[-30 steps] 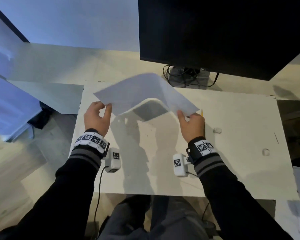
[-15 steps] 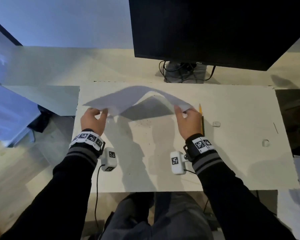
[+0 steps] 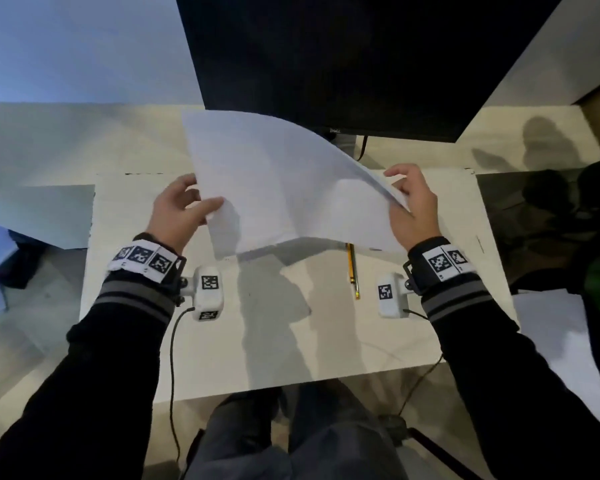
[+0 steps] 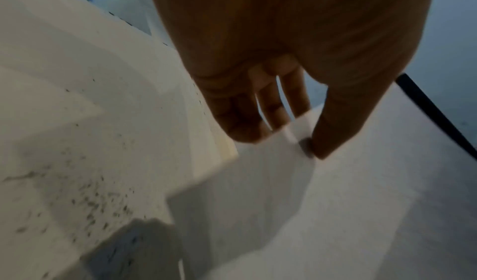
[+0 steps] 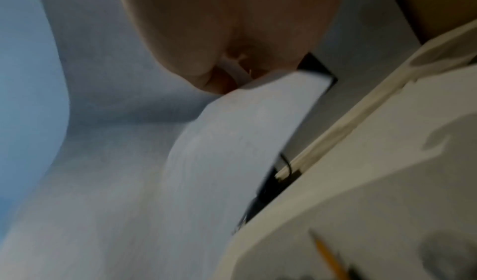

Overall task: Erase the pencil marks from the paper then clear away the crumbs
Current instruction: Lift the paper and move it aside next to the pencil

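Observation:
A white sheet of paper (image 3: pixel 274 181) is lifted off the white board (image 3: pixel 291 323) and bowed upward, its far edge raised toward the monitor. My left hand (image 3: pixel 184 209) pinches its left edge between thumb and fingers. My right hand (image 3: pixel 413 202) pinches its right corner. In the left wrist view the fingers (image 4: pixel 268 109) and thumb clamp the paper (image 4: pixel 309 203), and dark eraser crumbs (image 4: pixel 98 200) are scattered on the board below. The right wrist view shows the paper (image 5: pixel 232 141) curving away from the hand. A yellow pencil (image 3: pixel 353 271) lies on the board under the sheet.
A black monitor (image 3: pixel 343 57) stands just behind the raised sheet, its stand and cables under it. Another sheet (image 3: pixel 555 341) lies at the right edge, a grey mat (image 3: pixel 39 213) on the left. Dark objects (image 3: pixel 568 220) sit at the right.
The sheet rose from a low arch near the board to a steep tilt with its far edge up by the monitor. Both hands lifted with it, still pinching.

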Motion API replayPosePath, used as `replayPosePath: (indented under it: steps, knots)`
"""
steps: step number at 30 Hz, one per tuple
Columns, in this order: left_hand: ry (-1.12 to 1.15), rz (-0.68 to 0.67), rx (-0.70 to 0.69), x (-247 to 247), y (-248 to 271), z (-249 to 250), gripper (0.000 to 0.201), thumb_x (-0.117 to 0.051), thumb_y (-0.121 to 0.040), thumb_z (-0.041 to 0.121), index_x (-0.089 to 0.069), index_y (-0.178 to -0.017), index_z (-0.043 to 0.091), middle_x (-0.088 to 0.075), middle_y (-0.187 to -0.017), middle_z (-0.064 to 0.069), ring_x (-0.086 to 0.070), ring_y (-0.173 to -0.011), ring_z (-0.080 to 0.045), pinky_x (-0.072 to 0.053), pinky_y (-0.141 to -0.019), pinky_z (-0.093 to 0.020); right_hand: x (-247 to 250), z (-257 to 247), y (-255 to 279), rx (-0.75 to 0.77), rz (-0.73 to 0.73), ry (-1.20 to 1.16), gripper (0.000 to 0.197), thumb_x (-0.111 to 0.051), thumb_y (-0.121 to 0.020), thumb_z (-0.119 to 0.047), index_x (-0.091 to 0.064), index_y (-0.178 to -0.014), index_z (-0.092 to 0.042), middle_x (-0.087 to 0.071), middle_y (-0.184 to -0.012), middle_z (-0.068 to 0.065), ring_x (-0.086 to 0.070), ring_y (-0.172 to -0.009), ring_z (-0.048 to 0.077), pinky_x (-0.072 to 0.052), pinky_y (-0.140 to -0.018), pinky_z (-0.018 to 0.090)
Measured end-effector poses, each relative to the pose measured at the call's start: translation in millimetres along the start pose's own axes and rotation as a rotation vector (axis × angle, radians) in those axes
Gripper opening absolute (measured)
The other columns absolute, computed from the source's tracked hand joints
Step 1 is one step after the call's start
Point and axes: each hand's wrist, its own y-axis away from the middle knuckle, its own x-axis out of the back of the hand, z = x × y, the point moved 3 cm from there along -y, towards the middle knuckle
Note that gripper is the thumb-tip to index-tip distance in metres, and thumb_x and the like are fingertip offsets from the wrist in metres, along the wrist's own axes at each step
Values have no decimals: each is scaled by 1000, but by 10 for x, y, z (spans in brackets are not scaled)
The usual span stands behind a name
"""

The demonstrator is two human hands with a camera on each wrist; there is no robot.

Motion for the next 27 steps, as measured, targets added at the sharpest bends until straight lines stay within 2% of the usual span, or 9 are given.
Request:
replayPosePath:
  steps: [3, 5, 7, 9, 11, 13, 17, 23, 27]
  knots:
    - [-120, -167, 93, -411, 148, -151, 20, -76, -84, 13, -72, -103, 17, -76, -99, -2, -70, -94, -24, -57, -77, -36, 395, 145, -251, -160, 17, 166, 15, -53, -92, -7, -65, -100, -6, -59, -88, 10, -51, -80, 30, -34, -65, 27]
    - [-147, -214, 147, -645, 296, -345, 20, -78, -82, 23, -72, -101, 22, -76, -96, 4, -70, -90, -16, -56, -70, -28, 623, 266, -412, -222, -2, 291, 20, -52, -92, -15, -63, -83, 0, -59, -79, 18, -51, -74, 32, -35, -64, 31]
    - [-106, -182, 185, -820, 412, -529, 23, -79, -83, 24, -72, -103, 16, -73, -100, -1, -67, -88, -16, -56, -66, -24, 756, 355, -543, -235, -61, 393, 28, -50, -91, -19, -60, -76, 4, -60, -76, 26, -56, -72, 38, -43, -65, 39]
    - [-109, -186, 209, -967, 507, -670, 16, -76, -85, 20, -73, -97, 10, -73, -92, -6, -66, -79, -15, -57, -64, -25, 784, 445, -660, -210, -169, 563, 29, -48, -92, -21, -57, -73, -1, -57, -74, 24, -56, -74, 38, -40, -65, 36]
    - [-188, -226, 225, -1069, 565, -815, 8, -74, -87, 22, -74, -88, 13, -74, -80, -4, -67, -71, -14, -55, -66, -27, 737, 514, -766, -125, -287, 800, 29, -45, -94, -26, -60, -78, -7, -58, -78, 18, -57, -79, 38, -40, -70, 35]
    - [-344, -212, 219, -1072, 580, -949, 13, -73, -88, 31, -73, -84, 19, -73, -75, 3, -67, -67, -8, -52, -67, -19, 642, 583, -842, -26, -394, 992, 32, -42, -95, -31, -69, -91, -14, -65, -88, 15, -59, -85, 37, -44, -78, 39]
    - [-545, -43, 223, -915, 578, -1086, 14, -71, -89, 34, -71, -84, 20, -68, -72, 12, -60, -63, 3, -40, -58, -8, 344, 875, -927, 130, -516, 1204, 33, -39, -94, -29, -72, -95, -27, -69, -98, 5, -58, -92, 30, -37, -87, 40]
    - [-609, 4, 260, -786, 509, -1178, 4, -69, -90, 27, -70, -89, 23, -67, -79, 14, -59, -72, 2, -39, -62, -6, -61, 1324, -911, 169, -582, 1241, 32, -37, -95, -23, -67, -106, -20, -60, -103, 10, -51, -97, 29, -35, -92, 42]
    - [-593, -22, 235, -847, 503, -1228, 10, -72, -87, 23, -69, -87, 32, -65, -78, 11, -55, -65, -4, -44, -67, -11, -126, 1444, -916, 67, -532, 1103, 39, -52, -84, -10, -55, -123, -19, -53, -115, 12, -49, -107, 32, -34, -99, 44]
